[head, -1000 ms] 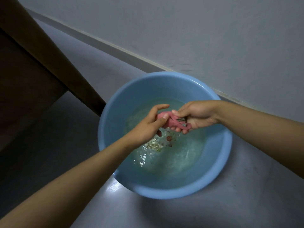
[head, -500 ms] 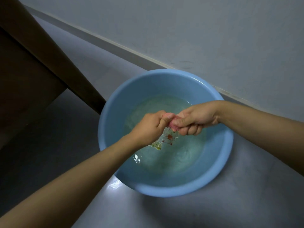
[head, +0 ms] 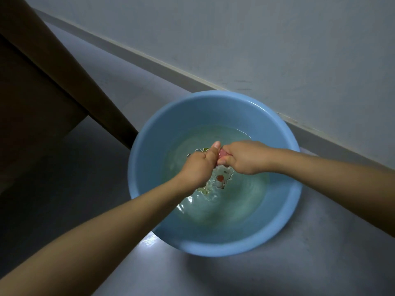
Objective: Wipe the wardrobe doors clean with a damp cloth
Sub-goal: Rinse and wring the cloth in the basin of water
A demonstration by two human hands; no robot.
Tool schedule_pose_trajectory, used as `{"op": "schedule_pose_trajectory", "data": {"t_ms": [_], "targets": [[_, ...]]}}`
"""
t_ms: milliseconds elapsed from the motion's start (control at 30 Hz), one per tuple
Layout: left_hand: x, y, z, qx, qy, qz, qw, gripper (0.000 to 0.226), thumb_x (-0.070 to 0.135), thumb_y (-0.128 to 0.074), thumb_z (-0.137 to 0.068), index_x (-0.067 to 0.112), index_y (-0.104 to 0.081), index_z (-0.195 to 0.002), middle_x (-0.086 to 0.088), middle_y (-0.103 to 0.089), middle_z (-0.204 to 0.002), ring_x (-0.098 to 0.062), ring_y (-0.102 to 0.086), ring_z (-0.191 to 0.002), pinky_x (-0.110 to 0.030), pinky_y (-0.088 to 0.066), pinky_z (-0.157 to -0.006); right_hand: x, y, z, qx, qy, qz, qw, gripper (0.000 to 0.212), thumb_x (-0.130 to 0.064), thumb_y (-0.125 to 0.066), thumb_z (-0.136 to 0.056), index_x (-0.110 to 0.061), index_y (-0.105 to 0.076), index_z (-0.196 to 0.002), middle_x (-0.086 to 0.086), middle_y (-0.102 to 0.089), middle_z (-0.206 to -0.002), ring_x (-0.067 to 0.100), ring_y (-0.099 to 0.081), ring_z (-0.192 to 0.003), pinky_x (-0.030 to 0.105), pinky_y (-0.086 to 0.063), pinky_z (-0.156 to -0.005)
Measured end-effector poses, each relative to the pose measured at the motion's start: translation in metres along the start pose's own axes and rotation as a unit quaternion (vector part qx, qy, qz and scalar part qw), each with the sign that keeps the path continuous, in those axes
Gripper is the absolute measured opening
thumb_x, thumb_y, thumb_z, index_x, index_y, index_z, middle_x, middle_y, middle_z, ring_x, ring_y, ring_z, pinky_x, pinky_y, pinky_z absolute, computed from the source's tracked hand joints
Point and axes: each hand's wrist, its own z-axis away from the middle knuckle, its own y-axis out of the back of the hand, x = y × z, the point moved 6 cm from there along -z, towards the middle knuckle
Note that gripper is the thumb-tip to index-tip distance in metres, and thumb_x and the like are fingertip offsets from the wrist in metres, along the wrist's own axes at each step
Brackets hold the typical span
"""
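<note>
A small pink cloth (head: 222, 153) is bunched between my two hands, above the water in a round blue basin (head: 284, 223). My left hand (head: 197, 167) grips one end with curled fingers, thumb pointing up. The other end is held in the fist of my right hand (head: 245, 157). Only a sliver of pink shows between them. The basin holds shallow, rippling water, and a printed picture shows on its bottom under my hands.
The basin stands on a grey floor (head: 277, 274) close to a pale wall (head: 256, 50) with a skirting strip. A brown wooden piece of furniture (head: 42, 86) rises at the left, its corner near the basin's rim.
My left hand went from loosely touching the stretched cloth to gripping it in a fist. Both hands closed together, hiding most of the cloth.
</note>
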Motion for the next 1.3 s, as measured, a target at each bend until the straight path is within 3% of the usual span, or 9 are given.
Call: {"op": "schedule_pose_trajectory", "data": {"t_ms": [133, 400, 500, 633, 733, 833, 1033, 1200, 1300], "targets": [[-0.003, -0.003, 0.0, -0.012, 0.039, 0.072, 0.997, 0.061, 0.054, -0.032, -0.098, 0.015, -0.044, -0.053, 0.0, -0.034, -0.045, -0.018, -0.033, -0.041, -0.022, -0.029, -0.045, 0.0, 0.003, 0.0, 0.05, 0.003, 0.047, 0.998, 0.032, -0.045, -0.036, -0.099, -0.026, -0.056, -0.115, 0.002, -0.064, -0.113, 0.025, -0.056, -0.106, 0.029, -0.037, -0.074], [-0.012, -0.012, 0.001, -0.058, 0.076, 0.167, 0.981, 0.059, 0.057, -0.03, -0.097, 0.022, -0.036, -0.051, 0.008, -0.024, -0.042, -0.01, -0.022, -0.036, -0.016, -0.021, -0.039, 0.0, 0.002, 0.0, 0.08, 0.032, 0.139, 0.987, 0.032, -0.045, -0.034, -0.1, -0.023, -0.052, -0.116, 0.004, -0.065, -0.107, 0.026, -0.058, -0.102, 0.03, -0.031, -0.07], [-0.007, -0.01, 0.003, -0.063, 0.042, 0.178, 0.981, 0.054, 0.052, -0.03, -0.099, 0.025, -0.05, -0.057, 0.007, -0.034, -0.051, -0.009, -0.032, -0.044, -0.018, -0.031, -0.041, 0.007, 0.002, -0.004, 0.014, 0.026, -0.035, 0.999, 0.038, -0.046, -0.033, -0.1, -0.014, -0.05, -0.113, 0.001, -0.059, -0.102, 0.023, -0.057, -0.097, 0.031, -0.039, -0.078], [-0.003, -0.005, 0.0, -0.026, 0.051, 0.271, 0.961, 0.03, 0.041, -0.037, -0.1, 0.014, -0.052, -0.099, 0.004, -0.056, -0.076, -0.01, -0.052, -0.064, -0.021, -0.048, -0.054, 0.015, 0.018, -0.009, 0.079, 0.055, -0.153, 0.984, 0.038, -0.04, -0.05, -0.094, -0.006, -0.066, -0.103, 0.01, -0.066, -0.095, 0.022, -0.06, -0.089, 0.035, -0.046, -0.084], [-0.002, 0.006, -0.008, 0.024, 0.057, 0.365, 0.929, 0.016, 0.03, -0.05, -0.098, 0.017, -0.05, -0.107, 0.001, -0.06, -0.084, -0.01, -0.059, -0.069, -0.024, -0.047, -0.065, 0.022, 0.024, -0.01, 0.12, 0.053, -0.255, 0.958, 0.022, -0.029, -0.064, -0.089, -0.015, -0.07, -0.105, -0.005, -0.065, -0.084, 0.006, -0.06, -0.074, 0.021, -0.047, -0.074], [-0.001, 0.019, -0.017, 0.046, 0.037, 0.373, 0.926, 0.023, 0.02, -0.058, -0.093, 0.018, -0.053, -0.116, 0.001, -0.064, -0.089, -0.006, -0.063, -0.07, -0.022, -0.046, -0.07, 0.032, 0.029, -0.012, 0.166, 0.036, -0.355, 0.919, 0.014, -0.018, -0.064, -0.089, -0.019, -0.07, -0.101, -0.012, -0.066, -0.084, 0.003, -0.06, -0.081, 0.008, -0.04, -0.067], [0.001, 0.019, -0.023, -0.037, -0.012, 0.348, 0.937, 0.033, 0.011, -0.054, -0.093, 0.006, -0.053, -0.126, -0.008, -0.066, -0.104, -0.018, -0.064, -0.091, -0.029, -0.05, -0.085, 0.044, 0.038, -0.012, 0.236, 0.009, -0.396, 0.887, 0.016, -0.009, -0.057, -0.092, -0.02, -0.068, -0.088, -0.011, -0.065, -0.082, 0.012, -0.061, -0.086, 0.03, -0.047, -0.09], [0.005, 0.021, -0.023, -0.115, -0.033, 0.292, 0.949, 0.038, 0.021, -0.066, -0.082, 0.013, -0.061, -0.119, -0.002, -0.069, -0.099, -0.017, -0.064, -0.086, -0.035, -0.051, -0.084, 0.045, 0.036, -0.014, 0.249, -0.01, -0.489, 0.836, 0.022, -0.011, -0.049, -0.097, -0.022, -0.065, -0.088, -0.01, -0.063, -0.084, 0.01, -0.058, -0.085, 0.031, -0.046, -0.089], [0.008, 0.025, -0.021, -0.138, -0.026, 0.256, 0.956, 0.039, 0.038, -0.062, -0.08, 0.016, -0.065, -0.112, -0.003, -0.069, -0.095, -0.017, -0.064, -0.082, -0.035, -0.049, -0.084, 0.047, 0.038, -0.01, 0.263, -0.005, -0.527, 0.808, 0.016, -0.013, -0.051, -0.097, -0.019, -0.066, -0.094, -0.011, -0.063, -0.087, 0.007, -0.058, -0.085, 0.03, -0.045, -0.091]]}}
